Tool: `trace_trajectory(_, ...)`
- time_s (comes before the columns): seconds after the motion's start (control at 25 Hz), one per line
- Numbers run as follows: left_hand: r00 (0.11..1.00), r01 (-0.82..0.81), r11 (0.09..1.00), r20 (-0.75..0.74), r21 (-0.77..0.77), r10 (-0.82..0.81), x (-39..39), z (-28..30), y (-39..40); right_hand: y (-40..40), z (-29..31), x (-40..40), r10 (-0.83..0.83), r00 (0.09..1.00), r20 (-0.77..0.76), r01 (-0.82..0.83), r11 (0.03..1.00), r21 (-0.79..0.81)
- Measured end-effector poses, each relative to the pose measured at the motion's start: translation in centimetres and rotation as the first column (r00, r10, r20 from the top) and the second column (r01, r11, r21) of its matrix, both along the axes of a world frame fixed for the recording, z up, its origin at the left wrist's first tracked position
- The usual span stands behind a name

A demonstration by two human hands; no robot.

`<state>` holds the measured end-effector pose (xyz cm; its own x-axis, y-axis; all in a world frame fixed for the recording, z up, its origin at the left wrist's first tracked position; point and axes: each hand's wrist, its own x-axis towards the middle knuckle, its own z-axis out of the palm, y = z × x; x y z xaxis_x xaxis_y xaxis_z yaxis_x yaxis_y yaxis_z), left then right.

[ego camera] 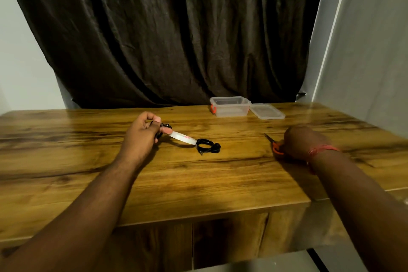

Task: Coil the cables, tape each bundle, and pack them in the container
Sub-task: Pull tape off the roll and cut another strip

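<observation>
Nearest, my right hand (302, 142) lies closed over the scissors (273, 144) on the table (198, 183). My left hand (143, 134) pinches a coiled cable (164, 127) with a tape strip (183, 137) hanging loose. A second cable bundle (207, 147) lies just beyond it. Farthest, the open container (230, 106) and lid (267, 111). Risk: the dangling tape may stick to the second bundle or fold onto itself.

A home room: wooden table (198, 179) against dark curtain (167, 33), plain white walls (364, 51).
</observation>
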<state>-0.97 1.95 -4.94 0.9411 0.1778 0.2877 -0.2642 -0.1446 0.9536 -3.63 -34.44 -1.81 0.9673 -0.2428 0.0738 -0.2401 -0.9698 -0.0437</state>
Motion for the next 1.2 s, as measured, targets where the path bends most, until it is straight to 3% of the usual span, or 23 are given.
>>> trace_trajectory(0.28,1.0,-0.014,0.999,-0.006,0.032,0.014,-0.3,0.2,-0.2,2.5,1.1,-0.2,0.034,0.995,-0.093,-0.03,0.999,0.036)
trace_trajectory(0.48,0.999,-0.033,0.999,0.008,0.034,0.032,-0.2,0.1,0.0,6.6,1.5,0.2,0.144,0.982,-0.124,-0.158,0.982,-0.108)
trace_trajectory(0.64,0.999,-0.05,0.996,0.008,0.072,0.049,-0.3,0.2,-0.1,8.1,1.7,1.2,0.121,0.981,-0.149,-0.143,0.978,-0.15)
trace_trajectory(0.72,0.999,-0.053,0.996,0.003,0.071,0.053,-0.2,0.3,0.0,8.5,1.7,1.7,0.118,0.992,-0.038,-0.119,0.993,-0.029)
trace_trajectory(0.76,0.999,-0.045,0.998,-0.008,0.053,0.045,-0.2,0.3,0.0,9.0,1.6,1.9,0.118,0.992,0.053,-0.126,0.975,0.183)
trace_trajectory(0.8,0.999,-0.028,1.0,-0.024,0.014,0.028,0.0,0.3,0.1,9.9,1.4,1.8,0.121,0.983,0.141,-0.177,0.845,0.504)
trace_trajectory(0.84,0.999,-0.004,0.999,-0.046,-0.04,0.002,0.1,0.2,0.0,11.3,1.2,1.4,0.132,0.974,0.183,-0.226,0.547,0.806)
trace_trajectory(0.88,0.997,0.02,0.995,-0.071,-0.103,-0.028,0.3,0.2,0.0,13.1,1.0,0.7,0.165,0.97,0.18,-0.211,0.195,0.958)
trace_trajectory(0.92,0.994,0.042,0.985,-0.094,-0.165,-0.058,0.5,0.1,0.0,14.9,0.5,0.1,0.22,0.963,0.157,-0.146,-0.063,0.987)
trace_trajectory(0.96,0.991,0.06,0.975,-0.105,-0.216,-0.084,0.6,0.1,-0.1,16.3,0.0,-0.4,0.284,0.95,0.132,-0.077,-0.197,0.977)
trace_trajectory(1.0,0.989,0.075,0.964,-0.106,-0.254,-0.104,0.7,0.1,-0.2,17.5,-0.7,-0.5,0.348,0.93,0.115,-0.028,-0.246,0.969)
trace_trajectory(1.2,0.962,0.165,0.885,-0.128,-0.435,-0.242,1.1,0.3,0.3,19.4,-3.1,-0.8,0.58,0.801,0.148,0.044,-0.304,0.952)
